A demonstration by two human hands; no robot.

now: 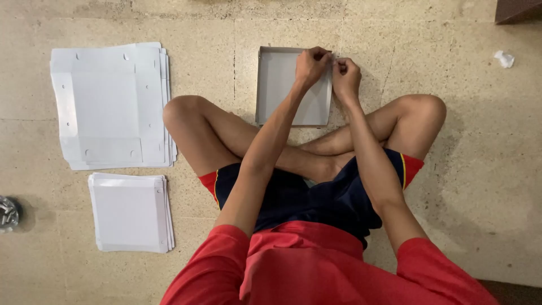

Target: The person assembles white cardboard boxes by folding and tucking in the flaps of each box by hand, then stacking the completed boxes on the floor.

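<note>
A person sits cross-legged on the stone floor (463, 186), in a red shirt and dark shorts. Both arms reach out to the far side of the legs.

A shallow grey box (282, 85) lies on the floor just past the knees. It has low walls turned up around its edges. The left hand (311, 65) and the right hand (345, 76) sit close together at the far right corner of the box. The fingers of both hands are curled and pressed onto the edge there, as if pinching the corner flap. What is between the fingertips is too small to see.

On the left, well apart from the box, lies a big stack of flat white card sheets (110, 107) with fold lines and small holes. Nearer, just below it, is a smaller stack of white card pieces (130, 212).

A shiny crumpled thing (8, 213) sits at the left edge. A small white paper scrap (504, 58) lies at the far right.
</note>
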